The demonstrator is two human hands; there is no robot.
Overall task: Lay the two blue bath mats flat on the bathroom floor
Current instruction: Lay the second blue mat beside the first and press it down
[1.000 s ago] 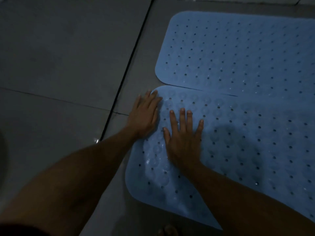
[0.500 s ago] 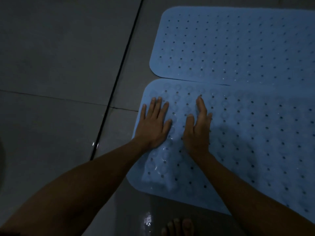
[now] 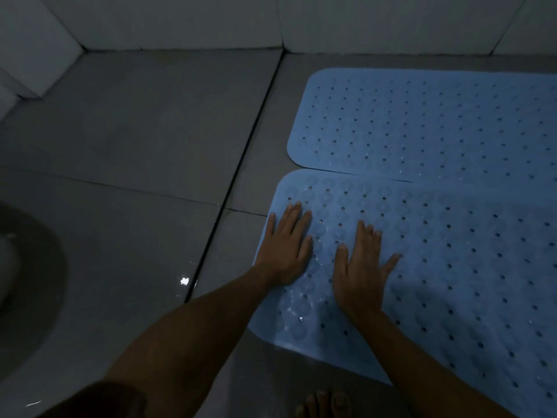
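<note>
Both blue bath mats lie on the grey tiled floor, and my left hand and right hand, grips wide and empty, press the near mat, edge lapping the far mat; next, smoothing rightward seems needed.

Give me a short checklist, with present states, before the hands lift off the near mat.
1. Left hand flat on the near blue perforated rubber mat: ok.
2. Right hand flat on it: ok.
3. Far blue perforated rubber mat lies flat: ok.
4. Mats meet without a gap: ok; the near one seems to overlap slightly.
5. Near mat's corner flat on the grey tiled floor: ok.
6. Suction cups gripping: cannot tell.
</note>
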